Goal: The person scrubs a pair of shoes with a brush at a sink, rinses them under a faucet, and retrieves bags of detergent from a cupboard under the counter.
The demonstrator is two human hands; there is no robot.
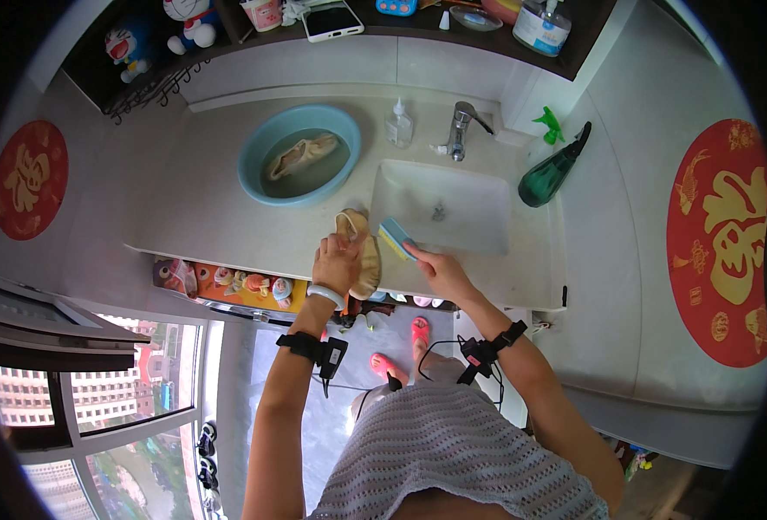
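Observation:
With my left hand [337,265] I hold a beige fabric slipper-like shoe [368,276] at the front edge of the countertop; my fingers cover its middle. My right hand [447,278] grips a blue scrubbing brush [396,235] by one end, and its yellow bristles face the shoe with a small gap between. A similar beige shoe [302,156] lies in cloudy water inside a light-blue plastic basin [248,185], behind and left of my hands. Right of the held shoe is a white rectangular sink [478,224], which the brush partly overlaps in view.
A chrome faucet [459,133] and a clear squeeze bottle [399,127] stand behind the sink. To the right is a dark green spray bottle [546,179]. A dark shelf [370,42] holding a phone [333,21] overhangs the back. Toys sit in an open drawer [211,276] below the counter.

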